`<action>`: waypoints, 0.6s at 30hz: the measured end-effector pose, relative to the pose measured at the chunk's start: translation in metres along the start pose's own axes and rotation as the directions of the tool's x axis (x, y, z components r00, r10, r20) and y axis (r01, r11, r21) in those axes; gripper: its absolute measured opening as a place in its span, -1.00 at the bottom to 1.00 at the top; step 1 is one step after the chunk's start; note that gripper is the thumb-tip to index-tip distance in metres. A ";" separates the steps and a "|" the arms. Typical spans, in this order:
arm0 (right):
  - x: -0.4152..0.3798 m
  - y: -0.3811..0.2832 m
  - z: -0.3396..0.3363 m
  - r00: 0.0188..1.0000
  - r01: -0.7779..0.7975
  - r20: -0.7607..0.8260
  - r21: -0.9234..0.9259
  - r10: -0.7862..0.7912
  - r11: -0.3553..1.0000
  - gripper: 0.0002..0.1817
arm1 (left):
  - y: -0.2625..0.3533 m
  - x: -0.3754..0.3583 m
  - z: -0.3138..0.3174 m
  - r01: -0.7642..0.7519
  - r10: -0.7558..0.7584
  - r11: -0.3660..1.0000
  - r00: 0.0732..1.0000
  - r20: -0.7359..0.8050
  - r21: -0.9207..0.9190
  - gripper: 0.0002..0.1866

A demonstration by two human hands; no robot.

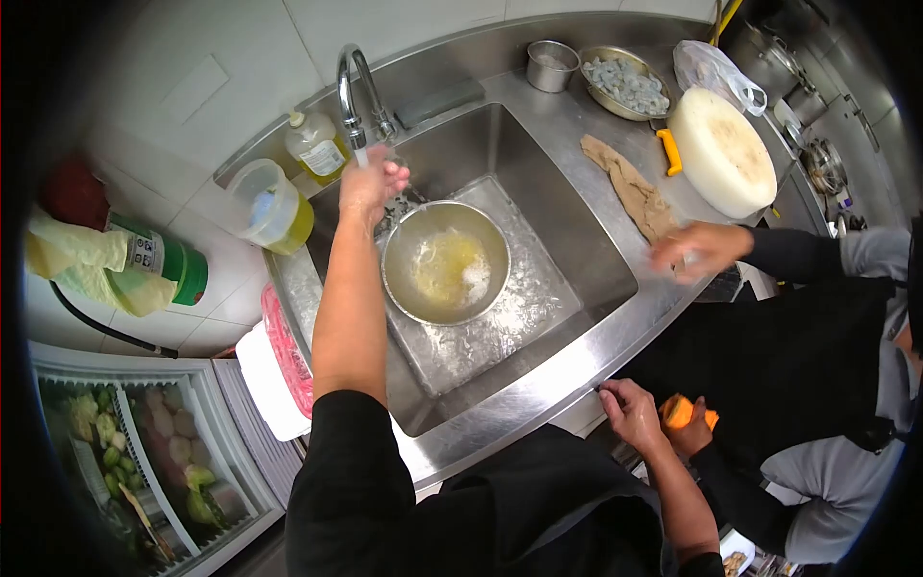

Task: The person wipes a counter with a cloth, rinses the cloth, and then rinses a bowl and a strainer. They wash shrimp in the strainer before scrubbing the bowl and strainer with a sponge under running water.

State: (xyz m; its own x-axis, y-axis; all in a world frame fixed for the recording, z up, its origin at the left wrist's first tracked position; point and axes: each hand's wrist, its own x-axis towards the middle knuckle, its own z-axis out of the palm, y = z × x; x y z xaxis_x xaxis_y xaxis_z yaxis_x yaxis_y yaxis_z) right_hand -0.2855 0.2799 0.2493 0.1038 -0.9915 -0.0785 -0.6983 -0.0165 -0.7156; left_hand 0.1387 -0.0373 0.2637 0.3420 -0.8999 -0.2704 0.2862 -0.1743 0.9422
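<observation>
Below the curved tap (pixel 351 91), my left hand (pixel 370 188) is in the water stream, its fingers curled in and slightly blurred. I see nothing in it. A round metal bowl (pixel 394 274) with cloudy yellowish liquid and white foam stands in the steel sink (pixel 548 337), just beyond that hand. My right hand (pixel 635 413) is by the counter's front edge, fingers bent inward, with no object visible in it.
A co-worker at the right has one blurred hand (pixel 702 250) over the counter and an orange item (pixel 678 412) in the other. Around the sink are a brown cloth (pixel 625 183), a thick white board (pixel 721 154), a bowl of greyish pieces (pixel 625 87) and a soap bottle (pixel 317 149).
</observation>
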 end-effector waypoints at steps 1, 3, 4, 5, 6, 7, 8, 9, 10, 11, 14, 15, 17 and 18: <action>0.003 -0.001 -0.001 0.996 -0.085 0.042 0.012 0.084 0.996 -0.76 | -0.003 -0.003 -0.001 -0.040 0.037 0.997 0.998 -0.050 -0.065 -0.77; 0.013 0.000 -0.003 0.990 0.107 -0.061 -0.228 -0.124 0.968 -0.70 | -0.044 0.002 -0.019 -0.002 -0.031 0.972 0.990 -0.135 -0.236 -0.78; 0.016 0.001 -0.003 0.967 0.189 -0.094 -0.350 -0.235 0.917 -0.66 | -0.100 0.036 -0.058 0.071 -0.081 0.992 0.992 -0.100 -0.100 -0.72; 0.016 0.008 -0.003 0.991 0.100 -0.044 -0.360 -0.123 0.928 -0.50 | -0.156 0.047 -0.080 0.081 0.009 0.956 0.953 -0.303 0.283 -0.60; 0.018 0.011 -0.004 0.995 0.087 -0.005 -0.410 -0.097 0.908 -0.47 | -0.210 0.056 -0.102 0.242 0.097 0.775 0.867 -0.490 0.583 -0.46; 0.021 0.014 -0.007 0.997 0.072 0.033 -0.461 -0.064 0.885 -0.44 | -0.226 0.035 -0.109 0.437 -0.141 0.796 0.808 -0.572 0.420 -0.33; 0.024 0.016 -0.011 0.997 0.055 0.068 -0.511 -0.024 0.858 -0.41 | -0.241 0.012 -0.116 0.618 -0.370 0.746 0.695 -0.617 0.248 -0.19; 0.026 0.018 -0.014 0.987 0.036 0.150 -0.526 0.051 0.850 -0.35 | -0.234 -0.033 -0.092 0.666 -0.330 0.697 0.625 -0.707 0.264 -0.21; 0.027 0.017 -0.016 0.985 0.035 0.161 -0.528 0.059 0.848 -0.33 | -0.249 -0.049 -0.090 0.705 -0.453 0.683 0.612 -0.648 0.188 -0.28; 0.029 0.014 -0.017 0.983 0.036 0.172 -0.530 0.066 0.848 -0.31 | -0.265 -0.060 -0.090 0.746 -0.568 0.656 0.588 -0.576 0.115 -0.34; 0.032 0.011 -0.019 0.971 0.032 0.212 -0.562 0.107 0.826 -0.26 | -0.377 -0.052 -0.123 0.839 -0.850 0.515 0.473 -0.230 -0.174 -0.51; 0.032 0.012 -0.019 0.966 0.030 0.227 -0.573 0.123 0.819 -0.26 | -0.383 -0.054 -0.115 0.821 -0.840 0.530 0.476 -0.260 -0.209 -0.54; 0.031 0.013 -0.017 0.956 0.033 0.253 -0.592 0.147 0.805 -0.25 | -0.396 -0.062 -0.098 0.778 -0.819 0.562 0.475 -0.323 -0.281 -0.59; 0.031 0.013 -0.017 0.952 0.038 0.263 -0.601 0.153 0.798 -0.23 | -0.396 -0.057 -0.100 0.777 -0.809 0.575 0.492 -0.322 -0.257 -0.59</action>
State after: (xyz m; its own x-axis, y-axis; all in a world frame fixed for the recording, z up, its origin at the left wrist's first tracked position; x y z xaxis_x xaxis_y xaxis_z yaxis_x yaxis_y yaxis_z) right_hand -0.3035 0.2471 0.2499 0.1786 -0.9129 -0.3671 -0.9792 -0.1284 -0.1570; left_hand 0.0955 0.1231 -0.1137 0.2251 -0.1732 -0.9588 0.6604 -0.6965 0.2808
